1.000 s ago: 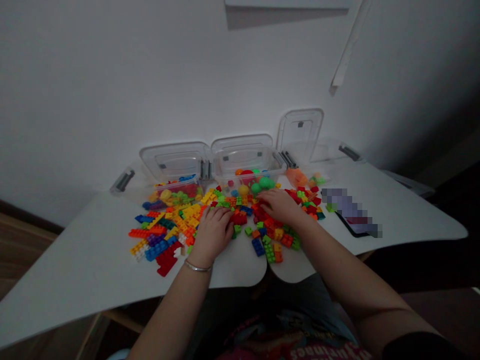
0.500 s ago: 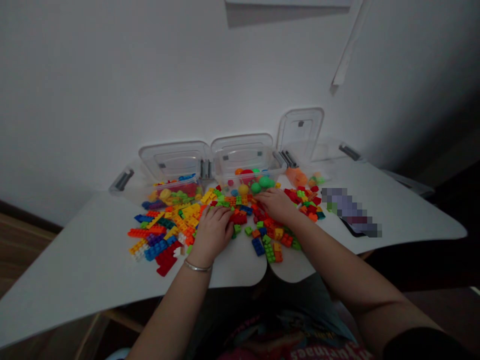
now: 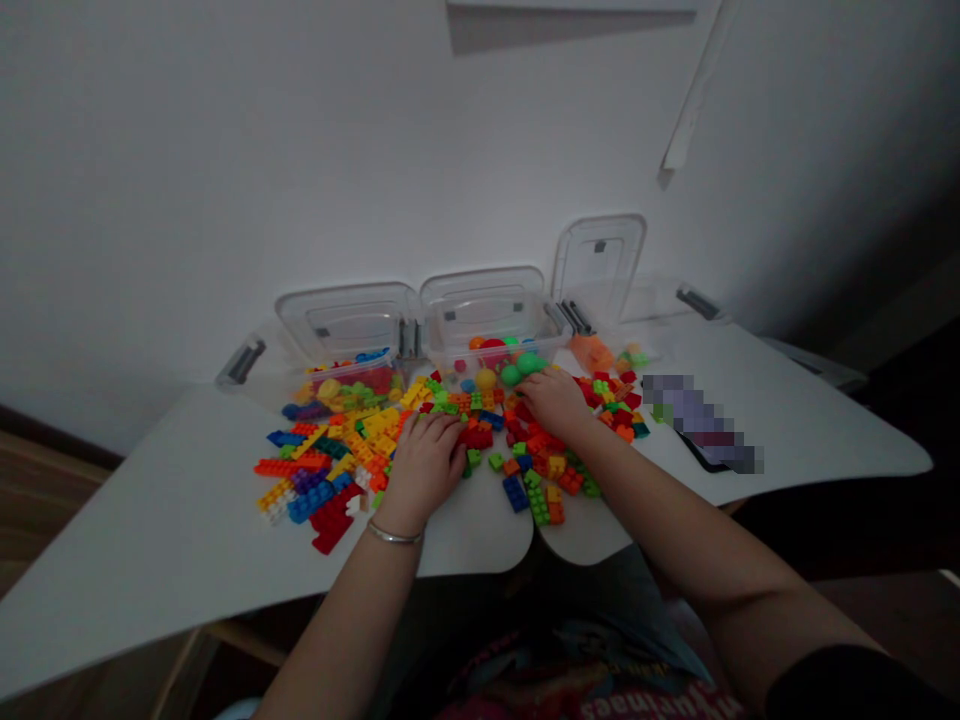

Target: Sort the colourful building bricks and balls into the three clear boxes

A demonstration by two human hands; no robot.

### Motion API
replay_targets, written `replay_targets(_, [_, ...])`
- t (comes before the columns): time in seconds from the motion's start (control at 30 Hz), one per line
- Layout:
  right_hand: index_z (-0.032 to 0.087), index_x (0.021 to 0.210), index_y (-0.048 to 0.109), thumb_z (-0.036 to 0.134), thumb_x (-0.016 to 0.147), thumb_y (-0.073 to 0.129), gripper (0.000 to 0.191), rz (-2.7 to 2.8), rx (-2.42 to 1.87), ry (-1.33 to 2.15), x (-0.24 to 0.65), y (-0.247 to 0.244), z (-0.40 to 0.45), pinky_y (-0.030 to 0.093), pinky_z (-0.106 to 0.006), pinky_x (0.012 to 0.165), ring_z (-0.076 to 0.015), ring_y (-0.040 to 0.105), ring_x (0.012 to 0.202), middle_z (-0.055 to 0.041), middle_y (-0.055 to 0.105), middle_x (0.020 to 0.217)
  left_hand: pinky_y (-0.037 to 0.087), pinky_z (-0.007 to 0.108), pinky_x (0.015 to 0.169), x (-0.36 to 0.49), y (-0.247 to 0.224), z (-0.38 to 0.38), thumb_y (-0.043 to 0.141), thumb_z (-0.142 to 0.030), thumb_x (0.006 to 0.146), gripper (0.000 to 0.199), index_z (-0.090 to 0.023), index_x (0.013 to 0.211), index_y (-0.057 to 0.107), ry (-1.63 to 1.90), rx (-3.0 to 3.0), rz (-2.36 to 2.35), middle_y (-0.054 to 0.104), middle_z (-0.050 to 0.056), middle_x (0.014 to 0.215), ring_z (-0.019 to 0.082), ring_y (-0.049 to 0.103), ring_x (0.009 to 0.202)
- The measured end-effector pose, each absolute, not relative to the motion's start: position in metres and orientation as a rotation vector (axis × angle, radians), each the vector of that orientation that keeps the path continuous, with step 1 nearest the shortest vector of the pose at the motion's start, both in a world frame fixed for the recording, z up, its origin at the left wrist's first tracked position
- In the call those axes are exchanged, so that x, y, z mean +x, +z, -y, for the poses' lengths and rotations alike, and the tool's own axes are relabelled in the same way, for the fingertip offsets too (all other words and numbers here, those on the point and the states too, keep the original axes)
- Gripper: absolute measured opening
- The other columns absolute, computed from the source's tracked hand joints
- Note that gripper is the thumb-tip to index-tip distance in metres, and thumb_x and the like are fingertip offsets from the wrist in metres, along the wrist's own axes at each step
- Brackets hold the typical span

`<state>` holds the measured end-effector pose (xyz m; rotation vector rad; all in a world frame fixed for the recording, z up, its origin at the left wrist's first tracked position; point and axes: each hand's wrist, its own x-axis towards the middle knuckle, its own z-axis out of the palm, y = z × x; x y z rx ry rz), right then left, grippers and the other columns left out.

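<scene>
My left hand (image 3: pixel 427 455) lies palm down over the pile of toy building bricks, its fingers stretched forward and slightly apart. Yellow bricks (image 3: pixel 379 430) lie along its left side, and a red brick (image 3: pixel 478 436) is just right of its fingertips. My right hand (image 3: pixel 553 402) rests over the right part of the pile, fingers pointing left and loosely spread. Those fingertips are beside the green balls (image 3: pixel 529 364) in the middle clear box (image 3: pixel 442 366). No brick shows in either hand; what is under the palms is hidden.
A clear box (image 3: pixel 394 377) at left holds bricks; another clear box (image 3: pixel 652 340) at right has orange and green pieces. Clear lids (image 3: pixel 600 270) lean on the wall behind. A pixelated flat object (image 3: pixel 701 425) lies on the white table (image 3: pixel 810 430), right of the pile. A gap splits the front edge.
My right hand has shifted slightly up and right, closer to the green balls. My left hand has stayed in place on the bricks.
</scene>
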<state>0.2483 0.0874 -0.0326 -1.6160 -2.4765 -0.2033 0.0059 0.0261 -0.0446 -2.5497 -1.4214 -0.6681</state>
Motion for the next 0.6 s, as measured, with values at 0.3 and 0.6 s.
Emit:
replay_targets(0.3, [0.021,0.100,0.074,0.023,0.093,0.046,0.030,2.452,-1.684,-0.153,0.2496,-0.0272,-0.0845,0.038,-0.037,0.081,-0.0260,0.057,0.101,-0.0086,0.074,0.103,0.036,0.054,0.109,0.0066,-0.0445,-0.0259,0.052,-0.021,0.087,0.030,-0.021,0.113,0.067,-0.683,-2.545,1.419,0.069,0.008,0.117,0.028,0.057,0.114])
replay_targets(0.6, [0.022,0.095,0.073,0.023,0.087,0.055,0.020,2.375,-1.719,-0.133,0.2518,-0.0310,-0.0859,0.040,-0.036,0.081,-0.0270,0.058,0.103,-0.0092,0.074,0.099,0.034,0.052,0.111,0.0058,-0.0465,-0.0258,0.052,-0.023,0.089,0.029,-0.021,0.114,0.066,-0.668,-2.528,1.423,0.068,0.007,0.118,0.027,0.057,0.115])
